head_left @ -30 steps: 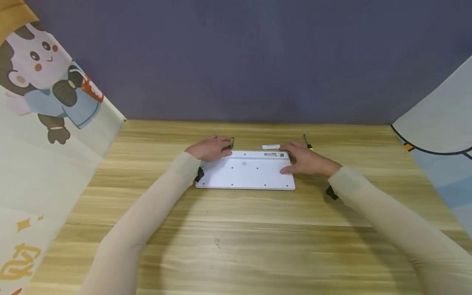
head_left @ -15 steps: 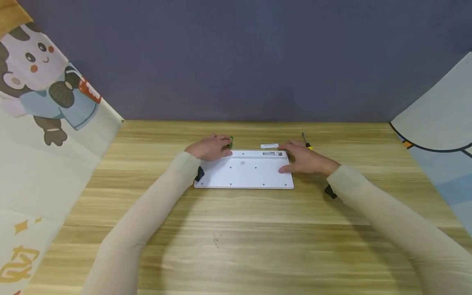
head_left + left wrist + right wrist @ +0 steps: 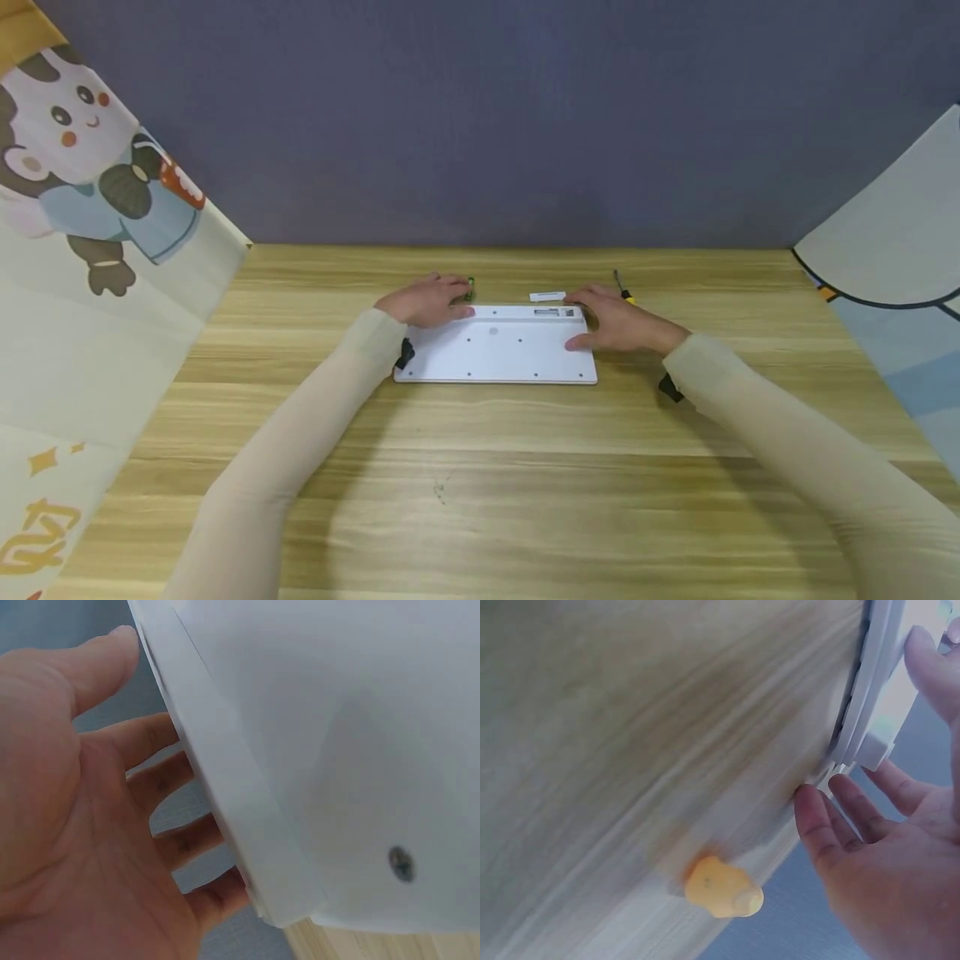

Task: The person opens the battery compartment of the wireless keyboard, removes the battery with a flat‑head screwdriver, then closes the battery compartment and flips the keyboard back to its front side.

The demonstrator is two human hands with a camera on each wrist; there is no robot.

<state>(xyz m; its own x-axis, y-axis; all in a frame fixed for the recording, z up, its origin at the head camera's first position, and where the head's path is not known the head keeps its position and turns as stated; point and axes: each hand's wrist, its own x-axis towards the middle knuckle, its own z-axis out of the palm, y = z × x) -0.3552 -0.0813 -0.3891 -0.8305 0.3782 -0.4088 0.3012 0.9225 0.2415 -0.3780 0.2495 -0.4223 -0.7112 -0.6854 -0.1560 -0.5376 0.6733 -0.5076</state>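
Observation:
A white keyboard (image 3: 495,350) lies face down on the table, its screw-dotted back up. The battery compartment (image 3: 555,312) near its far right corner is uncovered. My left hand (image 3: 427,302) rests at the far left edge; in the left wrist view its fingers (image 3: 187,844) reach past the keyboard's edge, the thumb apart from them. Right at those fingertips in the head view lies a green battery (image 3: 470,289). My right hand (image 3: 618,321) is at the right end, thumb over the keyboard's back, loosely bent fingers (image 3: 817,825) beside the far corner.
Behind the keyboard lies a small white battery cover (image 3: 547,297), close to the right fingertips. A screwdriver (image 3: 627,295) with a yellow and black handle lies beyond the right hand. A dark partition (image 3: 525,125) stands along the table's (image 3: 480,517) far edge.
The head view has shifted slightly. Both hands and the keyboard keep their places.

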